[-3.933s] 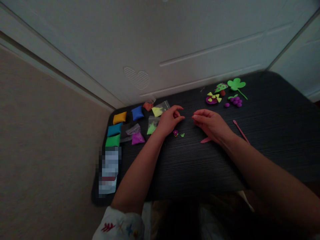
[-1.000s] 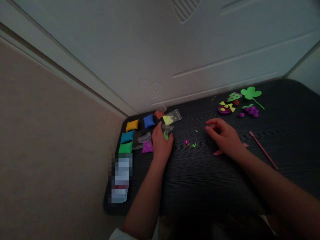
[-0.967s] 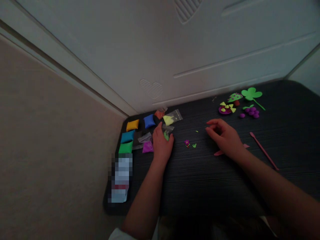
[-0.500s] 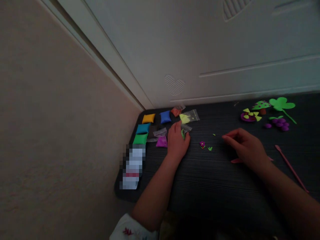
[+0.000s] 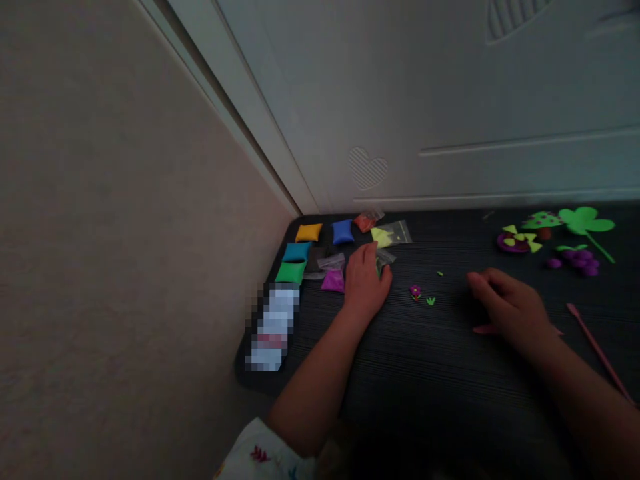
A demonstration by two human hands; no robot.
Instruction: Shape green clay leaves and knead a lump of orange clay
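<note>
My left hand [image 5: 367,285] lies palm down over a small clear bag of light green clay [image 5: 382,265], its fingers curled on the bag. Just left of it sits a purple clay bag [image 5: 333,281]. My right hand [image 5: 507,308] rests on the dark table [image 5: 400,373], fingers loosely curled, partly covering a flat pink tool [image 5: 484,329]; nothing shows in its grasp. Between the hands lie a tiny purple clay flower [image 5: 415,291], a small green leaf piece [image 5: 431,301] and a green speck [image 5: 440,273].
Clay packs sit at the table's far left: orange [image 5: 309,233], blue [image 5: 343,231], teal [image 5: 297,252], green [image 5: 291,272], red [image 5: 365,222], yellow [image 5: 383,237]. Finished clay shapes lie far right: mushroom [image 5: 543,221], clover leaf [image 5: 585,221], grapes [image 5: 580,257]. A pink stick tool [image 5: 597,350] lies right.
The left hand left the middle of the table and came down on the light green clay bag. A green speck now lies on the table. The view swung left.
</note>
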